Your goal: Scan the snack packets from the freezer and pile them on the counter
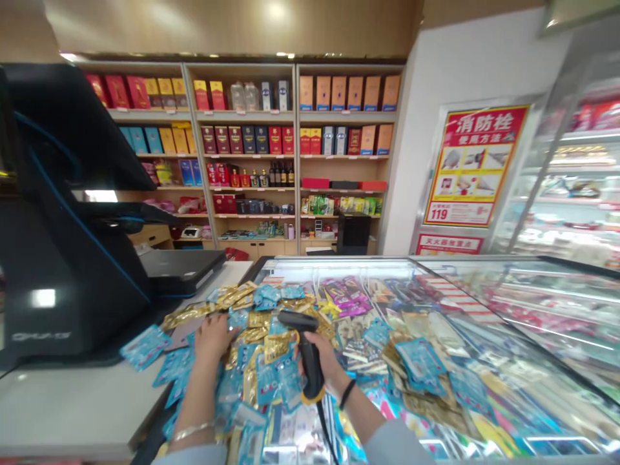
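Observation:
My right hand (325,361) is wrapped around the handle of a black and yellow barcode scanner (310,361), whose head points away to the left over the packets. Its cable hangs down toward me. My left hand (213,336) rests on the left part of a heap of small packets, thumb spread from the fingers; the fingertips are partly hidden and blurred. Blue packets (265,381) and gold packets (277,347) lie mixed in this heap, beneath and between both hands. To the right, a smaller pile of blue packets (420,363) lies over gold-brown ones.
The heap sits on a glass-topped freezer (484,336) filled with packaged goods. At left, a black checkout terminal (62,258) stands on a pale counter (62,407). Shelves (247,116) of boxes and bottles line the back wall, beside a red fire-hydrant poster (477,165).

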Tool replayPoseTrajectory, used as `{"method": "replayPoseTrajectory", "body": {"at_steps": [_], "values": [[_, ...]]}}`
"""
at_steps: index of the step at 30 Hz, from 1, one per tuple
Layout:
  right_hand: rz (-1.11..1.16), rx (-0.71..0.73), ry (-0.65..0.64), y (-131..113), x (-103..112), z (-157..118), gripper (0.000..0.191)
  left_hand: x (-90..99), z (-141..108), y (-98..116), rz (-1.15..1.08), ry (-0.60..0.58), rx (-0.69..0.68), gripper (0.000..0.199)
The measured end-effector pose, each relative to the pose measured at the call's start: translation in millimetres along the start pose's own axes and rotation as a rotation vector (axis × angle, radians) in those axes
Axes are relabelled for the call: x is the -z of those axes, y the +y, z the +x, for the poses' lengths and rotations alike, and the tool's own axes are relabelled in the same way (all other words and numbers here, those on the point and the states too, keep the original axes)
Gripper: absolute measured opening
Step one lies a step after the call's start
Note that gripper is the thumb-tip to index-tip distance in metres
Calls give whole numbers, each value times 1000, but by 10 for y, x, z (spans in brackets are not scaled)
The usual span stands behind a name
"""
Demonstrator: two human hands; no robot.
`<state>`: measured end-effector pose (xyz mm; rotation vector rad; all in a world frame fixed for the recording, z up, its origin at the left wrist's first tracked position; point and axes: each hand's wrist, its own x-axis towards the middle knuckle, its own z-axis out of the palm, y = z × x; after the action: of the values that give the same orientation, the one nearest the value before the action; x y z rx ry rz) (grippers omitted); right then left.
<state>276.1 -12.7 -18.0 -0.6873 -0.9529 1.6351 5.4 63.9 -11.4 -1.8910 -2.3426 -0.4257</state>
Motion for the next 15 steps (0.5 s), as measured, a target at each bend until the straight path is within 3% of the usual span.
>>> {"method": "replayPoseTrajectory", "body": {"at_steps": [5, 10, 15], "values": [[27, -7, 25, 11, 6, 12, 49, -88, 77, -32, -43, 31, 3, 55], [47, 8, 19, -1, -19, -35, 49, 138, -64, 184, 5, 121, -26, 54], [72, 14, -53, -10, -48, -64, 50, 320, -171, 350, -46, 176, -187, 37]]}}
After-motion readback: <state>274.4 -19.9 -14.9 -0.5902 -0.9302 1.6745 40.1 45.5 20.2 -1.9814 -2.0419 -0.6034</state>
